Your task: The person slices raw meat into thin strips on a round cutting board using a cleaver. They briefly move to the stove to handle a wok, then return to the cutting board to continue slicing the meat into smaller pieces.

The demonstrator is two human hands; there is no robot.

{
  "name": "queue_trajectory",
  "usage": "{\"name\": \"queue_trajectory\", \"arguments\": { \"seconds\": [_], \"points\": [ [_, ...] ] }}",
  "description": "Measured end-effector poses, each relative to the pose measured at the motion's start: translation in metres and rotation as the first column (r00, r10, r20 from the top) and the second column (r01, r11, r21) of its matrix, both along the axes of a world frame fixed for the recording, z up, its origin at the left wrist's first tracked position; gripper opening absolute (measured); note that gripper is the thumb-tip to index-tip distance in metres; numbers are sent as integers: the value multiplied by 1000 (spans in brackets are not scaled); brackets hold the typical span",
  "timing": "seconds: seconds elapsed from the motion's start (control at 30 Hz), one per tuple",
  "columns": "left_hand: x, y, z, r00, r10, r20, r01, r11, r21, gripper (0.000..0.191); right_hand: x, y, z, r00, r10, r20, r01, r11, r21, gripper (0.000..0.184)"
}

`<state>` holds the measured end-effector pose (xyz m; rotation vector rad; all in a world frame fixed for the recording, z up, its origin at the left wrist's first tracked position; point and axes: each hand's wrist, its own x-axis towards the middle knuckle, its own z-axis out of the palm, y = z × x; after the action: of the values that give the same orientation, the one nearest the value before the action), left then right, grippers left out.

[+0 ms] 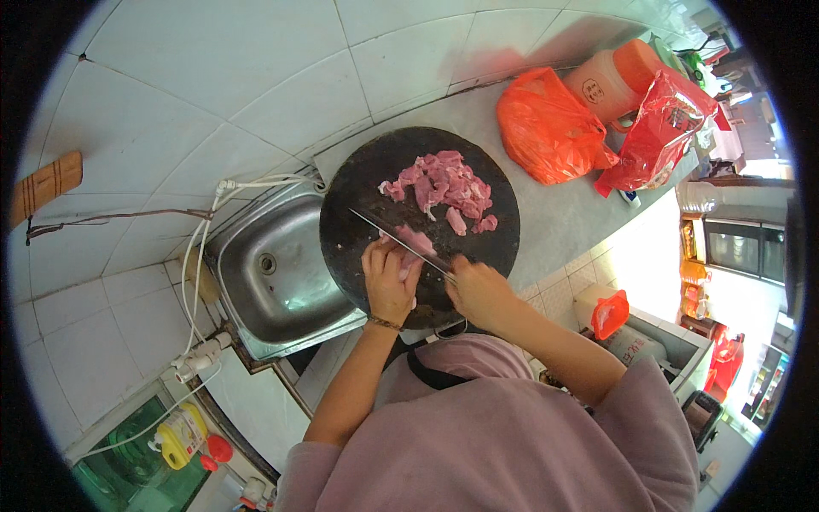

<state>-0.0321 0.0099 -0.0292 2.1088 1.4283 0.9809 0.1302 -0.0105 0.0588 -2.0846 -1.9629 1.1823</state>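
A round dark chopping board (352, 166) lies before me, its left part reaching over the edge of the sink. My right hand (483, 291) is closed around the handle of a kitchen knife (400, 240), whose blade points up and left. Under and beside the blade is a piece of raw meat (417, 239). My left hand (389, 281) presses that meat from the near side, fingers bent close to the blade. Farther back on the board sits a heap of cut raw meat (451, 182), with a few pieces apart from it.
Left of the board is a stainless steel sink (301, 275), with white pipes (192, 275) along the wall. On the grey counter (544, 224) at right stand an orange plastic bag (550, 128), a lidded plastic jar (595, 83) and a red packet (665, 128). Tiled wall (288, 64) rises behind.
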Motion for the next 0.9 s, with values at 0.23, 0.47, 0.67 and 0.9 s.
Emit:
{"name": "queue_trajectory", "arguments": {
  "seconds": [0.23,0.47,0.67,0.9],
  "points": [
    [2,5,1,1000,-21,-7,20,999,-39,30,15,-13,0,999,-44,16,46,990,-133,28],
    [2,7,0,998,-44,-34,43,999,-33,33,-13,31,-39,999,11,-53,-10,1000,15,28],
    [-2,6,7,997,-74,13,75,997,-37,38,29,21,-24,995,84,-54,-78,992,102,22],
    [-3,-10,4,1000,1,6,-1,999,-41,43,47,-18,21,1000,-9,6,9,998,60,23]
  ]
}}
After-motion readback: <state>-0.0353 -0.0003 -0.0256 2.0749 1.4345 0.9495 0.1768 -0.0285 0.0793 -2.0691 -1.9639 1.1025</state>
